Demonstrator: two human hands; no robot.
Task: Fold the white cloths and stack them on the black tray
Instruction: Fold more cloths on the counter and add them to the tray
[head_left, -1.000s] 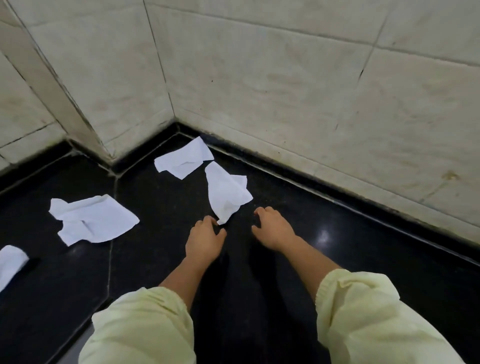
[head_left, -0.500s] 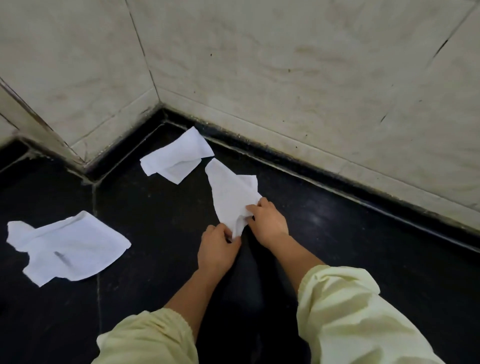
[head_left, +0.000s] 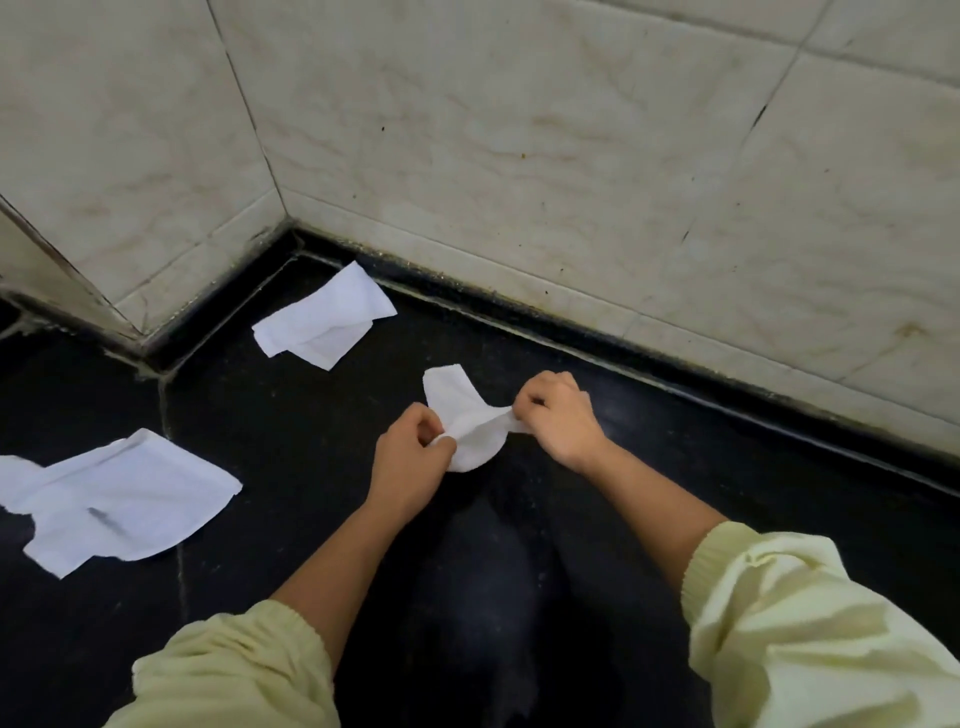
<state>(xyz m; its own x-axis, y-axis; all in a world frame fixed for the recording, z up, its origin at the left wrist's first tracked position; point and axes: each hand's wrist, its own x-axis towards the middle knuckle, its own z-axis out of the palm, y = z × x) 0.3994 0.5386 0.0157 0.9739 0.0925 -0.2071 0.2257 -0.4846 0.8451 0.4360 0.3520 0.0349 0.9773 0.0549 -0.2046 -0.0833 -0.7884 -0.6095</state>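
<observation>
A small white cloth (head_left: 462, 410) hangs crumpled between my two hands just above the black floor. My left hand (head_left: 410, 462) pinches its near left edge. My right hand (head_left: 558, 415) pinches its right edge, fingers curled. A second white cloth (head_left: 324, 319) lies rumpled near the wall corner. A third white cloth (head_left: 119, 493) lies spread at the left, with a dark smear on it. No black tray is in view.
The black stone floor (head_left: 675, 493) meets pale tiled walls (head_left: 519, 156) that form a corner behind the cloths. A wall pillar edge (head_left: 67, 291) juts in at the left. My pale yellow sleeves (head_left: 810, 623) fill the bottom of the view.
Both hands reached the middle cloth, took hold of its edges and lifted it off the floor. The view shifted left and down a little.
</observation>
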